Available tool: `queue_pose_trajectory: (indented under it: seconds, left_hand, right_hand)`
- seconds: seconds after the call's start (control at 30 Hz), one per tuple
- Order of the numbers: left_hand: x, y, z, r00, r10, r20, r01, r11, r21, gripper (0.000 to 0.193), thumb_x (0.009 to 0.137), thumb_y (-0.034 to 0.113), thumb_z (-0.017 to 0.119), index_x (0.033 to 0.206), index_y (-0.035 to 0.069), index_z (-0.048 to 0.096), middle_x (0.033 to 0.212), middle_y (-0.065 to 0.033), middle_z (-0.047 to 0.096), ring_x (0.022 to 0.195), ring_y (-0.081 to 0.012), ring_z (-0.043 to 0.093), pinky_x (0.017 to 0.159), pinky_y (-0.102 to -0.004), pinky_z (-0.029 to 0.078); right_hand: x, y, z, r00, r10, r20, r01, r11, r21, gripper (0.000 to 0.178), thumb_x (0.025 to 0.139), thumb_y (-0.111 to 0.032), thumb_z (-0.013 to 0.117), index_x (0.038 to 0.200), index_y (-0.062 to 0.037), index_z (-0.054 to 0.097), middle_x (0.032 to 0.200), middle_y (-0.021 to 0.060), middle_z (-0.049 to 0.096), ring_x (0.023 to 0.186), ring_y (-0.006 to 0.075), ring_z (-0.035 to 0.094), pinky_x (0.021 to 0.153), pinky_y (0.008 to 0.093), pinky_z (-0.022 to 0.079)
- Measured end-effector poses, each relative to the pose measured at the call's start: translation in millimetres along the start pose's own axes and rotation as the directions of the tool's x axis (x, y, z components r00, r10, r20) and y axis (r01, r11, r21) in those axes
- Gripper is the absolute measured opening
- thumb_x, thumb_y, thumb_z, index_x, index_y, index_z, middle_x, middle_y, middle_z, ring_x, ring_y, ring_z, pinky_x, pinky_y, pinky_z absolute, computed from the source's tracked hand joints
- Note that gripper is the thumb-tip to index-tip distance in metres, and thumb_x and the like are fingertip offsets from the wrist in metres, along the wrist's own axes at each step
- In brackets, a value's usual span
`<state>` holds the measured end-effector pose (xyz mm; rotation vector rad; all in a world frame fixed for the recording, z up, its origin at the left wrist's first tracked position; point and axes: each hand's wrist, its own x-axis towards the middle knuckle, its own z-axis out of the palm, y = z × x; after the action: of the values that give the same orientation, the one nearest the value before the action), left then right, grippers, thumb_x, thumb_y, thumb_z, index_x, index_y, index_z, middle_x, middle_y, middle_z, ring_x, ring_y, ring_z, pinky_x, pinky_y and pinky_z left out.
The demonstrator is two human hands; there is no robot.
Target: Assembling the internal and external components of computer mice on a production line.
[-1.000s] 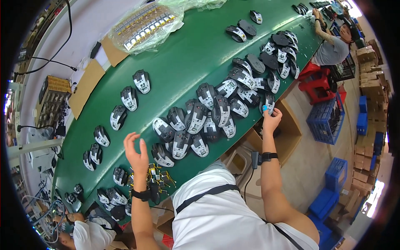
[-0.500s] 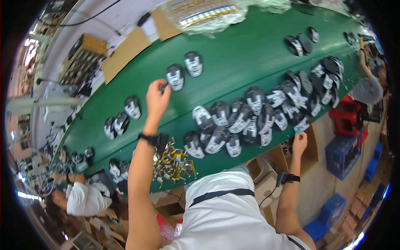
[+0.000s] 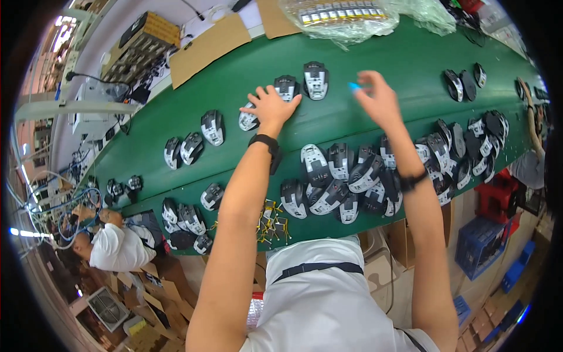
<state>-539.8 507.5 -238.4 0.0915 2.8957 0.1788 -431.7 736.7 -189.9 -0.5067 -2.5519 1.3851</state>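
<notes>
Held the left hand (image 3: 271, 105) out over the far part of the green table (image 3: 425, 76), with fingers fanned wide and no grip showing on anything. Had the left mouse (image 3: 248, 121) partly covered below the outer fingers, and the middle mouse (image 3: 287, 88) at the fingertips, on the side away from the body. Could not tell touching from hovering there.

Had the right-end mouse (image 3: 315, 81) just to the right of the left thumb, apart by a thin strip of green, with its long axis running almost straight away from the body, dark end far and pale end near. Held the right hand (image 3: 380, 102) across on the other side of that mouse, with thumb and fingers parted, pointing left toward it, and a blue tip on one digit. Saw a wider stretch of bare green on that side, so judged the left hand nearer. Made out nothing between the right fingers; could not check the palm for blur. Saw the heap of mice (image 3: 341, 161) closer to the body.
</notes>
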Motion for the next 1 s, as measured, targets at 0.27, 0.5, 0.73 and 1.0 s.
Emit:
queue_pose_trajectory:
  seconds: [0.27, 0.5, 0.73, 1.0]
  left_hand:
    - [-4.0, -29.6, 6.4, 0.97, 0.212, -0.119, -0.201, 0.974, 0.104, 0.078, 0.067, 0.057, 0.072, 0.116, -0.001, 0.054, 0.119, -0.0147, 0.054, 0.12, -0.0335, 0.043, 0.105, -0.065, 0.018]
    - [-85.6, -56.6, -76.6, 0.821, 0.493, -0.288, -0.569, 0.656, -0.496, 0.067, 0.066, 0.043, 0.079, 0.107, -0.002, 0.052, 0.107, -0.0188, 0.055, 0.092, -0.0395, 0.056, 0.079, -0.0436, 0.048]
    - [-225.7, -119.8, -59.0, 0.39, 0.911, 0.13, -0.715, 0.389, -0.581, 0.07, 0.061, 0.031, 0.083, 0.117, 0.001, 0.053, 0.12, -0.0134, 0.055, 0.109, -0.0333, 0.053, 0.094, -0.0418, 0.043]
    - [-288.4, -131.8, 32.6, 0.254, 0.935, 0.247, -0.827, 0.343, -0.446, 0.069, 0.06, 0.03, 0.08, 0.116, -0.001, 0.054, 0.12, -0.0116, 0.054, 0.104, -0.0295, 0.053, 0.089, -0.037, 0.047]
  right_hand:
    - [52.2, 5.0, 155.7, 0.995, 0.09, 0.031, -0.056, 0.82, -0.57, 0.067, 0.073, -0.037, 0.069, 0.133, -0.02, 0.046, 0.136, 0.0228, 0.038, 0.118, 0.047, 0.039, 0.094, 0.0521, 0.043]
    - [46.9, 29.7, 85.8, 0.974, -0.074, 0.215, 0.107, 0.983, -0.149, 0.056, 0.073, -0.029, 0.073, 0.126, -0.0174, 0.058, 0.116, 0.0121, 0.061, 0.108, 0.0253, 0.056, 0.089, 0.0362, 0.046]
    - [-169.4, -43.6, -18.1, 0.986, 0.108, 0.126, -0.157, 0.853, 0.497, 0.055, 0.081, -0.009, 0.064, 0.133, -0.0019, 0.049, 0.133, 0.0096, 0.05, 0.12, 0.0183, 0.049, 0.101, 0.0295, 0.037]
    - [-352.4, 14.1, -13.1, 0.683, 0.729, -0.037, -0.504, 0.508, 0.699, 0.05, 0.086, -0.003, 0.062, 0.133, -0.0063, 0.047, 0.105, 0.0028, 0.057, 0.091, 0.0084, 0.053, 0.076, 0.0215, 0.043]
